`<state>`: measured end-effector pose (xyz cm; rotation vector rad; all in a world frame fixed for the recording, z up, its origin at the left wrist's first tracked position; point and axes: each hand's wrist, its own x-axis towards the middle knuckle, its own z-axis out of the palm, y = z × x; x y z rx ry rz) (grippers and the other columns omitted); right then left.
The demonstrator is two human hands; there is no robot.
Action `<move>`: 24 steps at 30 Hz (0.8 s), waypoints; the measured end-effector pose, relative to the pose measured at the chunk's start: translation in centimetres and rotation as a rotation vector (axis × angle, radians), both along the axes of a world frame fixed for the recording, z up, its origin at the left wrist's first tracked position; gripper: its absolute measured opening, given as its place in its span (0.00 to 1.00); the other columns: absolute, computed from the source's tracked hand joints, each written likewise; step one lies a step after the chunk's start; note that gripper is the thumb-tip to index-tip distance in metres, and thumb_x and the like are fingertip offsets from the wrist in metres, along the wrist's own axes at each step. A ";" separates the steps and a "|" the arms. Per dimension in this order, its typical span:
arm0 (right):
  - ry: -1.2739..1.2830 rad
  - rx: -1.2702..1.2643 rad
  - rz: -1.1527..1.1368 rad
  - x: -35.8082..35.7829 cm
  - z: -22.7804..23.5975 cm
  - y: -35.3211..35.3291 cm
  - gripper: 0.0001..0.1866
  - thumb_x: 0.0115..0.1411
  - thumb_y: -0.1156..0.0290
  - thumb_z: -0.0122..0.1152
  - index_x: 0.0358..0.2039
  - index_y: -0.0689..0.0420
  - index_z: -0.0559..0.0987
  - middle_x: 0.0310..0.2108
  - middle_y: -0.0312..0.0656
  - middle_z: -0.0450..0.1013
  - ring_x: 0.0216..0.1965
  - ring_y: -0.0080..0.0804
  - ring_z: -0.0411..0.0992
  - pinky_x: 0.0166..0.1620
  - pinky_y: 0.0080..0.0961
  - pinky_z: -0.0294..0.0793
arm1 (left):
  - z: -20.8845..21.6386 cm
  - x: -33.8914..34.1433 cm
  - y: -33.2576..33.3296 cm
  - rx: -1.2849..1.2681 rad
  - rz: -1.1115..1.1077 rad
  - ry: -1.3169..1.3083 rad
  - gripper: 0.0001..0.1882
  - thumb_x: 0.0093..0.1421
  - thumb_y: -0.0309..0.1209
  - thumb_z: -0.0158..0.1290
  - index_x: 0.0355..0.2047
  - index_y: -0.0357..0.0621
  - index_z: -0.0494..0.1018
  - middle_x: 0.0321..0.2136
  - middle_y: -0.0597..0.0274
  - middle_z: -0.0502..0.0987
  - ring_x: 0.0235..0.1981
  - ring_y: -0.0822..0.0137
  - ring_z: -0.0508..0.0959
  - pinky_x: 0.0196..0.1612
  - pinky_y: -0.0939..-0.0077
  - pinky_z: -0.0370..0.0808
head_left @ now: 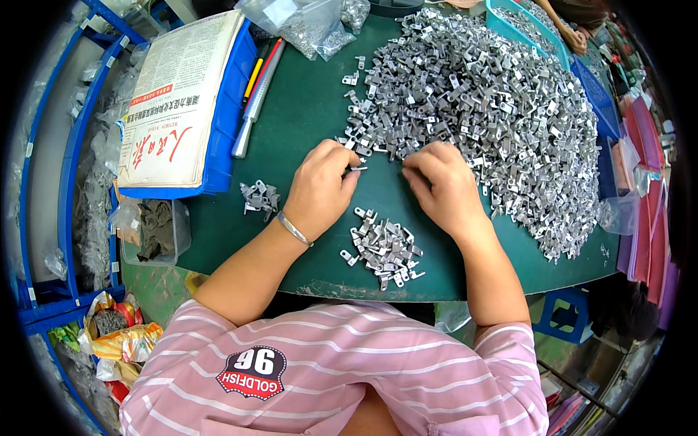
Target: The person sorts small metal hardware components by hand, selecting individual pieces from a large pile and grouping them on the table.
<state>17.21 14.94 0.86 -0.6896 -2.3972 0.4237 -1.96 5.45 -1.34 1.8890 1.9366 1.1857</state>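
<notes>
My left hand (320, 185) is closed in a pinch on a small metal bracket (358, 168), held just above the green table. To its right my right hand (447, 182) is curled at the near edge of a big heap of metal brackets (472, 94). Its thumb and forefinger come close together; what lies between them is too small to make out. Between my forearms lies a small pile of brackets (385, 247). A smaller cluster of metal parts (260, 198) rests left of my left wrist, which wears a silver bangle (294, 229).
A blue tray (225, 149) holding folded newspapers (174, 102) stands at the left, pens and a knife-like tool beside it. Clear bags (313, 29) lie at the back. A turquoise basket (556, 47) and another person's hand (576, 40) are at the far right. A blue stool (566, 316) stands below.
</notes>
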 end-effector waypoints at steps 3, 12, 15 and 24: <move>-0.064 0.065 -0.095 -1.0 -0.5 -0.1 0.09 0.47 0.76 0.65 0.31 0.56 0.78 0.27 0.42 0.70 0.31 0.43 0.69 0.35 0.37 0.71 | 0.5 0.4 -0.3 -0.081 -0.016 -0.273 0.04 0.51 0.19 0.59 0.28 0.36 0.75 0.30 0.60 0.74 0.26 0.71 0.76 0.27 0.78 0.73; -0.121 0.094 -0.136 -1.0 -1.1 -0.3 0.08 0.46 0.75 0.65 0.27 0.57 0.75 0.28 0.41 0.68 0.33 0.42 0.68 0.36 0.38 0.68 | 0.4 0.2 -0.6 -0.106 -0.087 -0.281 0.12 0.52 0.18 0.58 0.38 0.38 0.77 0.36 0.58 0.73 0.32 0.68 0.76 0.34 0.79 0.75; -0.153 0.127 -0.163 -1.1 -1.1 -0.7 0.07 0.47 0.74 0.64 0.27 0.56 0.75 0.28 0.40 0.68 0.33 0.41 0.68 0.36 0.37 0.67 | 0.4 0.8 -0.8 -0.073 -0.122 -0.037 0.13 0.50 0.22 0.60 0.38 0.40 0.77 0.36 0.57 0.72 0.35 0.62 0.75 0.39 0.73 0.73; -0.109 0.146 -0.127 -1.0 -1.4 -0.5 0.04 0.48 0.76 0.62 0.26 0.57 0.76 0.27 0.41 0.71 0.31 0.42 0.70 0.35 0.36 0.69 | 0.6 1.0 -0.5 -0.108 -0.111 -0.260 0.07 0.51 0.22 0.60 0.32 0.37 0.75 0.29 0.61 0.73 0.30 0.69 0.76 0.34 0.78 0.73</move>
